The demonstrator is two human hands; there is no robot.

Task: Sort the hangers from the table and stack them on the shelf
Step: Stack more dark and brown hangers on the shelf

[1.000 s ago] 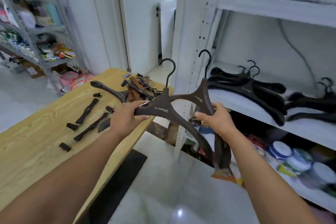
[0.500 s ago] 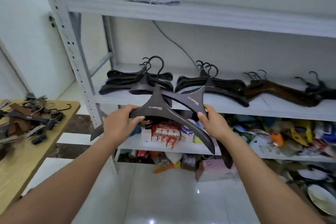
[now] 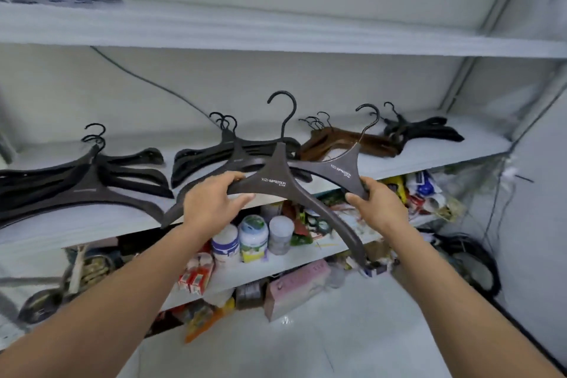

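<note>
I hold two dark brown hangers in front of the white shelf (image 3: pixel 429 159). My left hand (image 3: pixel 211 202) grips the left arm of the nearer hanger (image 3: pixel 276 181). My right hand (image 3: pixel 377 202) grips the lower edge of the second hanger (image 3: pixel 343 170), which overlaps the first. On the shelf lie separate stacks: black hangers at the far left (image 3: pixel 76 181), black hangers in the middle (image 3: pixel 208 156), brown wooden hangers (image 3: pixel 346 141) and black hangers at the right (image 3: pixel 423 129).
Below the hanger shelf, a lower shelf (image 3: pixel 306 258) is crowded with white jars (image 3: pixel 251 236), small boxes and packets. More clutter and a pink box (image 3: pixel 294 288) sit under it. A dark cable (image 3: pixel 147 80) runs along the back wall. White tiled floor (image 3: pixel 306 347) lies below.
My view has swung further right, so the wooden table has left the view. Both hangers, still in my hands, now sit before the middle and brown stacks on the shelf.
</note>
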